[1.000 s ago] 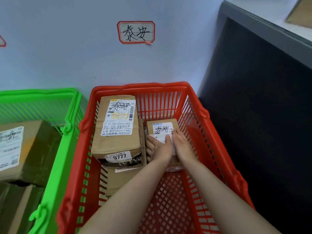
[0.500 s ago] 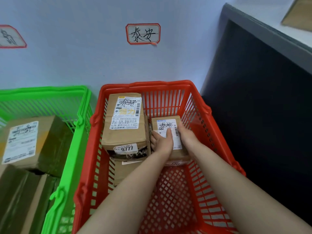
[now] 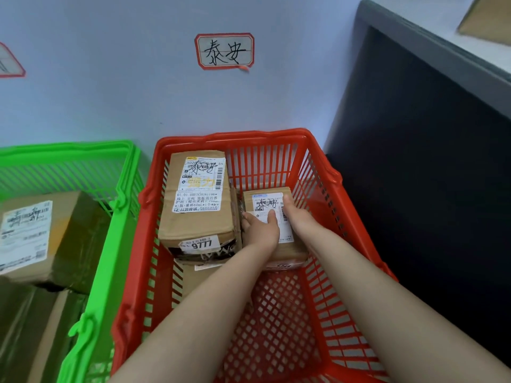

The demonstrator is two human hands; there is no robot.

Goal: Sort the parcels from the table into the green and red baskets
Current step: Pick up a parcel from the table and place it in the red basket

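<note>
One "泰安" parcel (image 3: pixel 266 200) between left hand (image 3: pixel 261 231) and right hand (image 3: pixel 300 221)

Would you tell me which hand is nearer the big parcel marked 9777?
Left. The left hand grips the small parcel right beside the 9777 parcel; the right hand holds its far side.

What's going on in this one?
A person holds a small parcel low inside the red basket with both hands, the left hand at its left edge and the right hand at its right. It sits right beside a larger parcel already in that basket. The green basket to the left holds other parcels. The handwriting on the small parcel's label appears to match the wall sign above.
</note>
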